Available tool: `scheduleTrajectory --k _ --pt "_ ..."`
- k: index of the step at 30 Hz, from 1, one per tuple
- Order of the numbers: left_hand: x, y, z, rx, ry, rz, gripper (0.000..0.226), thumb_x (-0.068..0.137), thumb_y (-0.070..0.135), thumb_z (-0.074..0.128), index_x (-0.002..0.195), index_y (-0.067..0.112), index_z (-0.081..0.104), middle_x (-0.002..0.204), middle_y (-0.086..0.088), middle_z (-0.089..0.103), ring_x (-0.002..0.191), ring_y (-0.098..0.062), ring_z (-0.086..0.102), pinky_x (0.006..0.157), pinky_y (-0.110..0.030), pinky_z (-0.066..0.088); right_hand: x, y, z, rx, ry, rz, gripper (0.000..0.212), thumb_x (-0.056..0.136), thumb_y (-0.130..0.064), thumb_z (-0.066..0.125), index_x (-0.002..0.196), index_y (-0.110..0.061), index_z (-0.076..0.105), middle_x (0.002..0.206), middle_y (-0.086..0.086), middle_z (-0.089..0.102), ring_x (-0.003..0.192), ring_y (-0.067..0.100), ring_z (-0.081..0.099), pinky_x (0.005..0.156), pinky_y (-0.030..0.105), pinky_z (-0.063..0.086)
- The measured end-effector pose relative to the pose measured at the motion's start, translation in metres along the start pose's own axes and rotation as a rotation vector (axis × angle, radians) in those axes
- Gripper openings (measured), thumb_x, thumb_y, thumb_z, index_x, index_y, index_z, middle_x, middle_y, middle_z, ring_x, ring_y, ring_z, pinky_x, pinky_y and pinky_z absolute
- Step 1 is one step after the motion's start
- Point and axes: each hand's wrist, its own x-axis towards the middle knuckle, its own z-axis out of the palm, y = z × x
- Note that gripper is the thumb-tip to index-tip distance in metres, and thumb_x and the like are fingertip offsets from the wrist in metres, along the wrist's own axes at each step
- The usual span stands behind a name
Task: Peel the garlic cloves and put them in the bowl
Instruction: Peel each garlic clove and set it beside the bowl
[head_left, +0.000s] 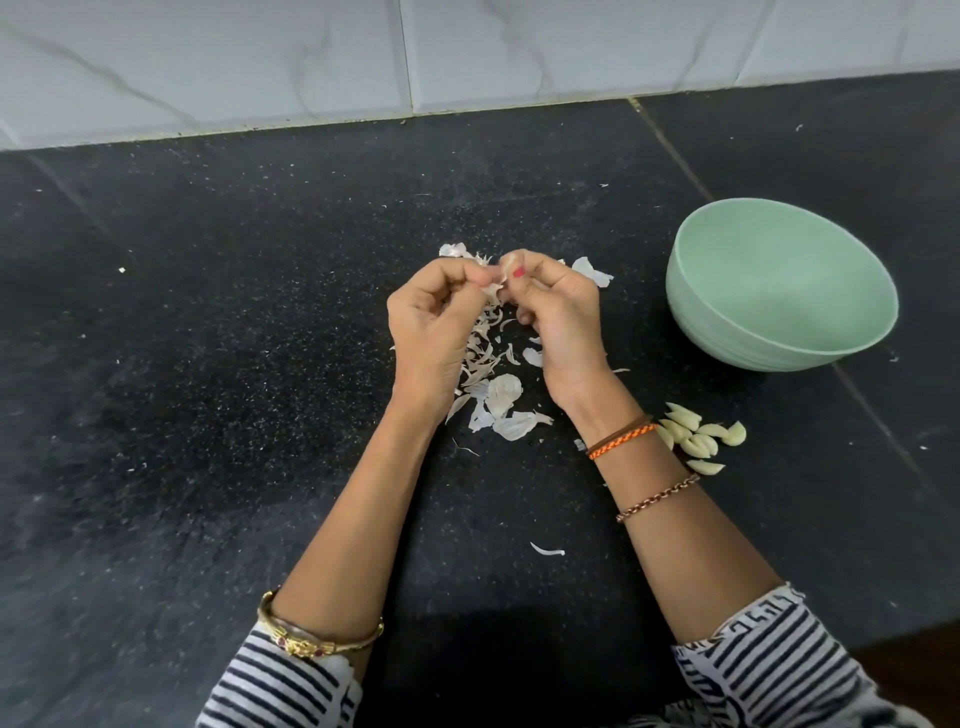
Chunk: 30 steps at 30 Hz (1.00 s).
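A mint-green bowl (779, 291) at three o'clock on a black, white-flecked counter (208, 364); white papery skins (498, 400) at centre; pale yellow peeled cloves (701, 436) at four o'clock; black-and-white striped sleeves (769, 665) at six; white grey-veined tiles (260, 62) at twelve.

A black, white-speckled stone countertop (218, 332) fills most of the view, with thin seams crossing it on the right side. Along its far edge rises a wall of large white marble-patterned tiles (260, 57) — pale grey veins, narrow grout lines. Tiny white flecks lie scattered over the dark stone.
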Motion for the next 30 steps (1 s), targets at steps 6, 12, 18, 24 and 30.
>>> scheduleTrajectory --k 6,12,18,24,30 --pt "0.001 -0.004 -0.007 0.133 0.053 0.015 0.022 0.075 0.005 0.049 0.064 0.018 0.063 0.057 0.014 0.054 0.058 -0.004 0.042 0.059 -0.016 0.037 0.003 0.001 -0.007 -0.14 0.137 -0.086 0.019 0.091 0.0 0.052 0.105 0.001 0.064 0.076 -0.003 0.065 0.066 -0.008 0.059 0.064 0.008 0.044" --pt "0.002 -0.007 -0.01 0.406 0.028 0.092 0.015 0.081 0.02 0.061 0.082 0.032 0.069 0.076 0.007 0.07 0.071 -0.019 0.061 0.077 -0.043 0.051 0.005 0.009 -0.005 -0.341 0.063 -0.192 0.016 0.087 0.002 0.058 0.099 0.0 0.069 0.078 -0.002 0.068 0.076 0.001 0.065 0.075 0.017 0.052" --pt "0.004 -0.007 -0.011 0.507 0.018 0.135 0.015 0.08 0.018 0.059 0.085 0.027 0.07 0.078 0.016 0.065 0.081 -0.016 0.061 0.077 -0.028 0.047 0.008 0.017 -0.006 -0.565 0.04 -0.355 0.014 0.084 -0.007 0.061 0.093 -0.004 0.072 0.08 -0.004 0.069 0.074 0.007 0.067 0.071 0.022 0.055" --pt "0.003 -0.005 -0.009 0.435 0.053 0.1 0.015 0.077 0.015 0.062 0.086 0.023 0.071 0.074 0.007 0.069 0.071 -0.03 0.064 0.07 -0.041 0.053 0.007 0.02 -0.006 -0.656 0.086 -0.484 0.016 0.083 -0.015 0.061 0.091 -0.007 0.073 0.082 0.0 0.072 0.074 0.009 0.067 0.069 0.027 0.056" --pt "0.002 -0.004 -0.007 0.37 0.07 0.052 0.012 0.076 0.016 0.065 0.086 0.019 0.071 0.073 -0.012 0.07 0.062 -0.029 0.057 0.061 -0.037 0.05 0.008 0.022 -0.005 -0.512 0.054 -0.393 0.009 0.082 -0.006 0.066 0.089 -0.004 0.072 0.082 -0.007 0.067 0.075 0.001 0.065 0.07 0.016 0.052"
